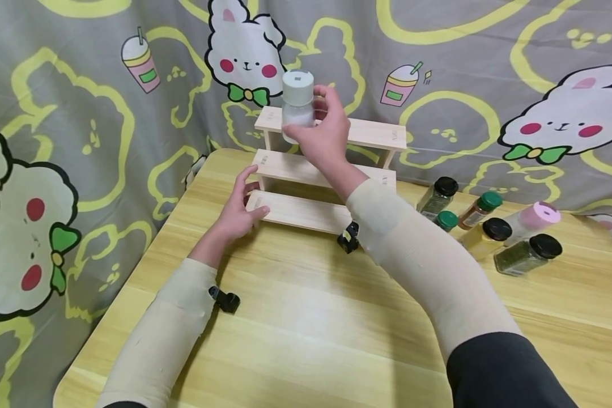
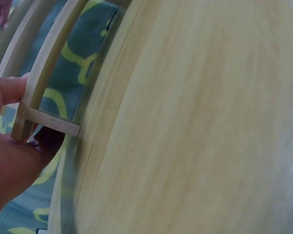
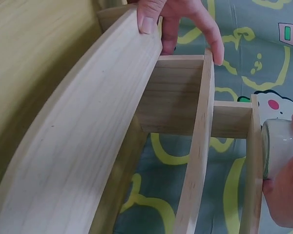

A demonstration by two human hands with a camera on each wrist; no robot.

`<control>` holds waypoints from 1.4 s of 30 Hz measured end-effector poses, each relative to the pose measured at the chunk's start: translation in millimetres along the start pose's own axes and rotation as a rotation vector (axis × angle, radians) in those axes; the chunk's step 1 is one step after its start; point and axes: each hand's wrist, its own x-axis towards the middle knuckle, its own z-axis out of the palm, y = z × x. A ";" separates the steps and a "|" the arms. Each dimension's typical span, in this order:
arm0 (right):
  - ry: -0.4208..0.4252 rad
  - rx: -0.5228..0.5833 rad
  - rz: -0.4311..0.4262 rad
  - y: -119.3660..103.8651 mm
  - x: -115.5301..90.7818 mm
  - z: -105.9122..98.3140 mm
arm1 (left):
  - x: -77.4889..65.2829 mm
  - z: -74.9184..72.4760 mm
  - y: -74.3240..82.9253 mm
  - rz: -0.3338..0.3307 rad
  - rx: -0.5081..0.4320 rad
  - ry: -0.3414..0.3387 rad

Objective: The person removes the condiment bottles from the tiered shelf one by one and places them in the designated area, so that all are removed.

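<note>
A three-tier wooden rack stands at the back of the table. My left hand grips the left end of its lowest step, thumb on top; in the left wrist view the fingers of that hand wrap the rack's end. Above the left part of the top step, my right hand holds a white-capped jar with pale contents. Seen from the right wrist, the jar's base is close beside the top step; whether they touch I cannot tell.
Right of the rack are several spice jars: a black-capped one, a green-capped one, a pink-capped one and a tilted jar of green flakes. A patterned curtain hangs directly behind the table.
</note>
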 end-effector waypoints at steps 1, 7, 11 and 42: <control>0.000 0.007 -0.003 0.5 -1.3 -0.7 | -0.3 0.1 -0.3 -0.001 0.000 0.001; 0.005 0.040 -0.008 2.6 -11.0 -6.1 | -2.4 -0.3 -2.2 -0.003 -0.005 0.007; 0.002 0.050 -0.028 2.9 -17.7 -12.6 | -2.7 -1.0 -2.0 -0.003 0.004 0.011; 0.023 0.110 -0.145 4.7 -60.1 -92.3 | -0.2 2.7 -1.1 -0.017 0.026 0.000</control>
